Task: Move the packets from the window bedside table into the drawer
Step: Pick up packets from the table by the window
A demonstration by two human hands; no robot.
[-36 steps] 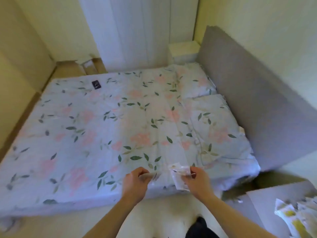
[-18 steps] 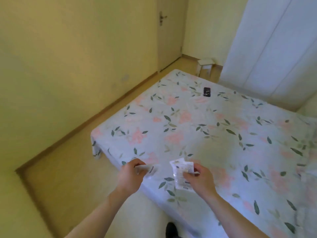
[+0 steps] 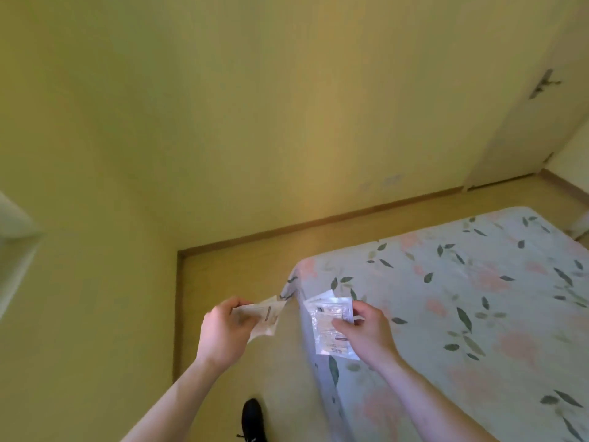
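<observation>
Beside the floral-sheeted bed (image 3: 478, 298), a left hand (image 3: 223, 333) pinches a crumpled packet (image 3: 267, 314); the right hand (image 3: 366, 330) pinches clear printed packets (image 3: 328, 320) over the bed's corner.

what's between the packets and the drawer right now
No drawer is in view, so the path cannot be judged. The left hand and right hand each hold packets beside the bed corner; bare floor lies ahead.

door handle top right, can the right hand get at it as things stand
Probably not: the door handle sits far across the room past the bed, and the right hand is busy holding packets.
</observation>
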